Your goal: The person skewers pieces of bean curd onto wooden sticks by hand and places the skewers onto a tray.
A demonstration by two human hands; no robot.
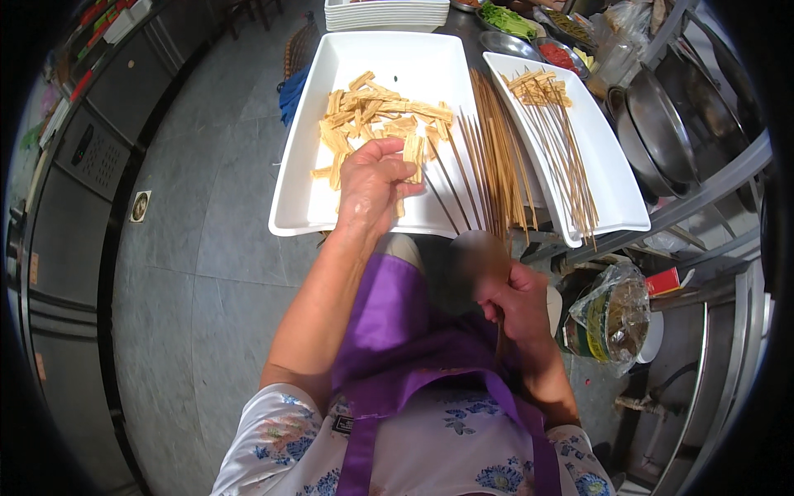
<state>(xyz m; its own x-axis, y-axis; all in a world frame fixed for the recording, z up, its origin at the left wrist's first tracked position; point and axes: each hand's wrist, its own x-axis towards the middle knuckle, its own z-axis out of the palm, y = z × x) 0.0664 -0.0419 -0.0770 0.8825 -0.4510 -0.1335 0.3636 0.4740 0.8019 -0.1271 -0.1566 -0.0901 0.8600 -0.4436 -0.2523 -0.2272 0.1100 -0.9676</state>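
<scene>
My left hand (370, 180) pinches a pale yellow piece of tofu skin stick (413, 150) between thumb and fingers, over the near part of a white tray (372, 54). More cut tofu skin sticks (364, 109) lie heaped in that tray. Lower and to the right, my right hand (519, 302) is closed around thin brown skewers (447, 188). Their tips fan out toward the tofu piece, and a blurred patch hides part of the fingers. Whether a tip has entered the piece, I cannot tell.
A thick bundle of skewers (499, 157) lies between the trays. The right white tray (616, 194) holds skewered tofu skin sticks (538, 86). Stacked white trays (386, 15) and bowls of greens (506, 21) stand behind. Metal pans (660, 124) lean at right, above a plastic-covered bucket (616, 318).
</scene>
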